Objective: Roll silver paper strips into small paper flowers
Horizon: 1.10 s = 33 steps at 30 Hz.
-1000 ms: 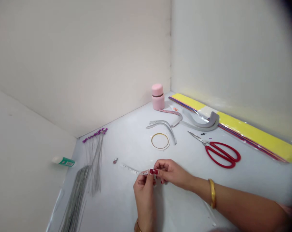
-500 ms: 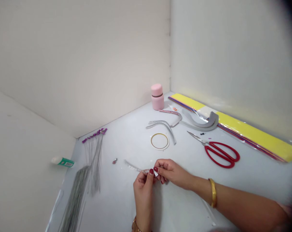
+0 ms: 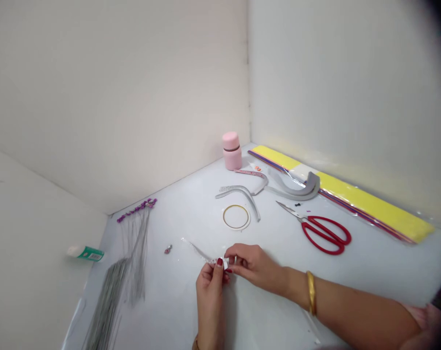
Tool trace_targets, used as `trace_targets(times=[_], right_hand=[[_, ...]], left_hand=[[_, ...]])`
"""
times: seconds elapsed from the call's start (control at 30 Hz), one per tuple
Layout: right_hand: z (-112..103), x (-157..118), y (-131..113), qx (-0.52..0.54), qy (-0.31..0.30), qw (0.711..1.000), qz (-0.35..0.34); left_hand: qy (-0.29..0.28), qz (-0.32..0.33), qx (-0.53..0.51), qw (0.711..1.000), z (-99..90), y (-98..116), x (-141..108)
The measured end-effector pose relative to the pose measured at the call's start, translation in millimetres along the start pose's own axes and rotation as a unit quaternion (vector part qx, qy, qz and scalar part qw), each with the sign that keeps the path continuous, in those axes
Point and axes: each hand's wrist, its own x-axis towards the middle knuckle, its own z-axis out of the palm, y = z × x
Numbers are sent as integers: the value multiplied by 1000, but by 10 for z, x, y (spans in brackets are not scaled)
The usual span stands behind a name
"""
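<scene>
A thin pale strip of patterned paper point(image 3: 199, 251) is pinched between the thumb and fingers of my left hand point(image 3: 210, 291), its free end pointing up and left over the table. At its other end, a small white folded bit point(image 3: 225, 263) shows between my two hands. My right hand point(image 3: 251, 265) has its thumb and forefinger curled closed at that white end; the exact contact is partly hidden. Left of the strip lies a tiny rolled grey and red paper piece point(image 3: 168, 249). A narrow roll of tape point(image 3: 236, 217) lies flat just beyond my hands.
Red-handled scissors point(image 3: 320, 231) lie at the right, near grey paper strips point(image 3: 293, 189) and a yellow paper pack point(image 3: 369, 206). A pink flask point(image 3: 232, 150) stands at the back. Purple-tipped wires point(image 3: 137, 211), a wire bundle point(image 3: 107, 301) and a green-labelled tube point(image 3: 91, 253) are left.
My right fingers have shifted from a tight pinch to a looser curl at the white end. My left hand keeps its pinch on the strip. The view has shifted slightly.
</scene>
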Motion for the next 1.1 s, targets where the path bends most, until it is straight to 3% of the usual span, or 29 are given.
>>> trace_targets(times=[0.13, 0.27, 0.67, 0.9, 1.1], right_hand=[[-17, 6, -6, -27, -18, 998, -45], [-18, 15, 4, -16, -8, 999, -48], [59, 32, 38, 134, 46, 986, 87], [77, 59, 62, 249, 20, 958, 144], [74, 69, 57, 292, 8, 942, 164]], left_hand=[[-6, 4, 1, 1000, 2, -2, 10], [-4, 7, 1, 1000, 10, -1, 1], [-42, 16, 16, 999, 29, 54, -32], [-72, 19, 12, 997, 19, 52, -19], [-54, 17, 16, 998, -20, -26, 26]])
